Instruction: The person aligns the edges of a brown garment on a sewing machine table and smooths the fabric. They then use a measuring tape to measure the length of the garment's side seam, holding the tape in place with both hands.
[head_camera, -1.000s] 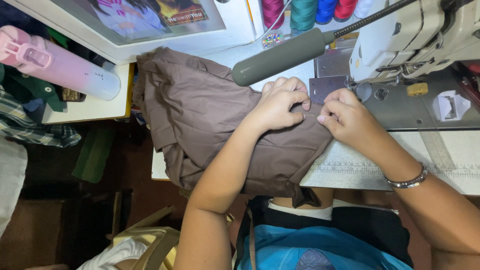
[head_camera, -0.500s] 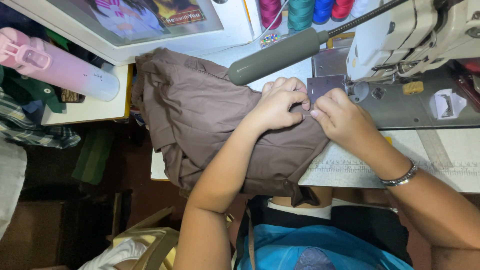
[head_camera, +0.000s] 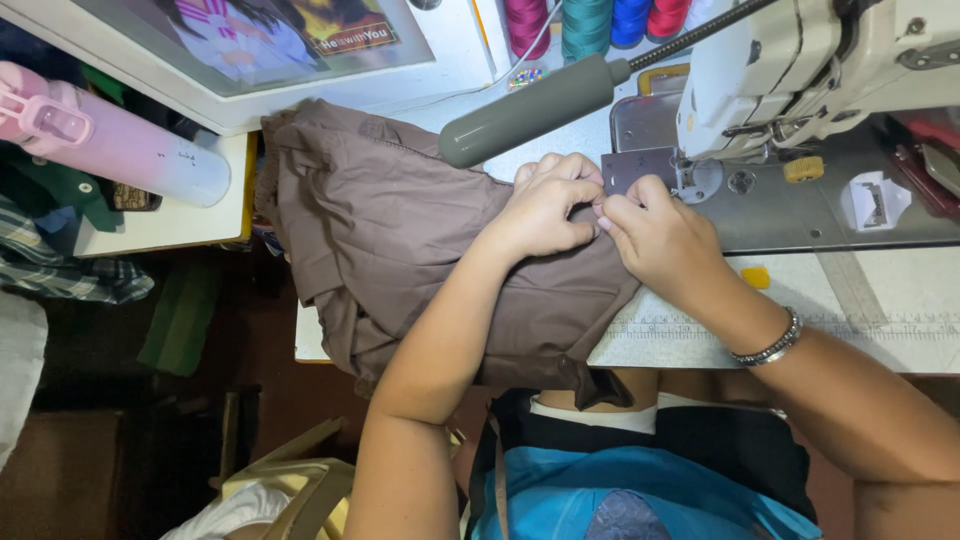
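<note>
The garment (head_camera: 400, 230) bunched on the table is plain brown, one flat colour with no print, and the lamp head (head_camera: 530, 110) above it is a dull grey-green with a black flexible neck. The sewing machine (head_camera: 820, 70) is cream-white over a grey metal bed, four thread spools (head_camera: 585, 18) behind it are magenta, teal, blue and red, and a small yellow piece (head_camera: 756, 277) lies on the pale table (head_camera: 900, 290). At the left the water bottle (head_camera: 110, 145) goes from pink to pale lilac, a cloth (head_camera: 60, 270) below it has a blue and white check pattern, and the right wrist wears a silver bracelet (head_camera: 768, 345).
</note>
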